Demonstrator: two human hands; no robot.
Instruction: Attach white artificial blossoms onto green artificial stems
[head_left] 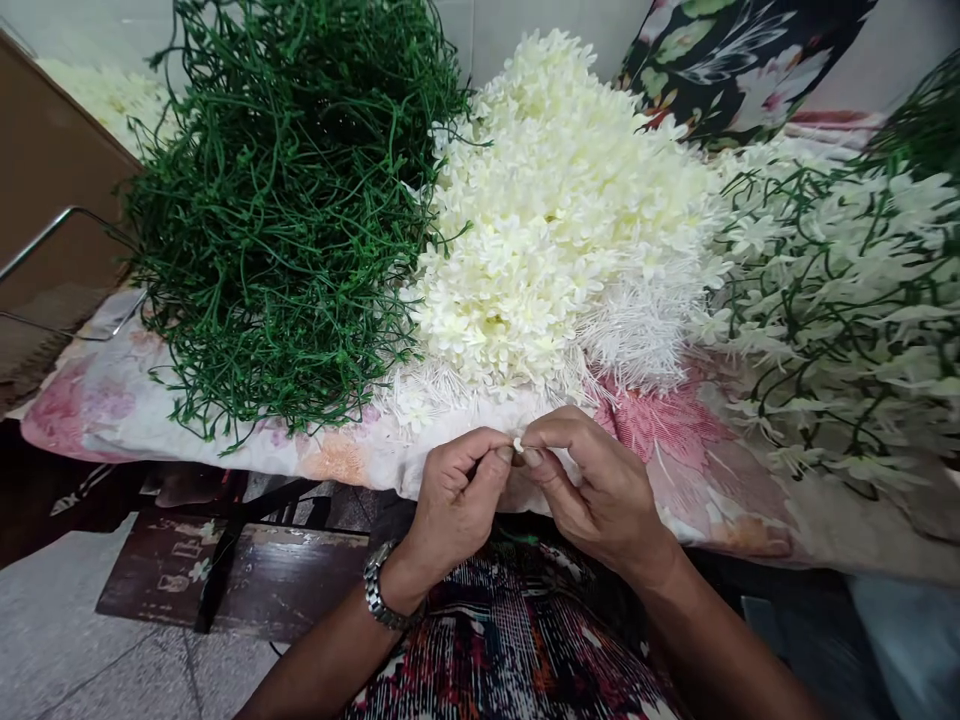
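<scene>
Surface (757, 495): cloth-covered, printed, matt, softly rumpled.
Stems, toward left end: green, plastic-looking (285, 230), faint sheen, wiry.
Petals, toward far edge: thin, cloth-like (525, 240), matt.
Bristles, before petals: fine, white, plastic-looking (637, 330).
Small piece (517, 445), near edge: pale, material too small to tell.
Wristwatch (377, 590): polished metal bracelet.
Plank (292, 570), below near edge: dark wood, glossy, scuffed.
Floor (142, 655): speckled, stone-like.
Wire (45, 245), beyond left end: shiny metal.

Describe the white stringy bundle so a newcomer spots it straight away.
Find the big heap of cream blossoms on the pale floral cloth. At its lower right, just beyond the right hand, lies the white stringy bundle. Thin strands, not broad petals, set it apart.
</scene>
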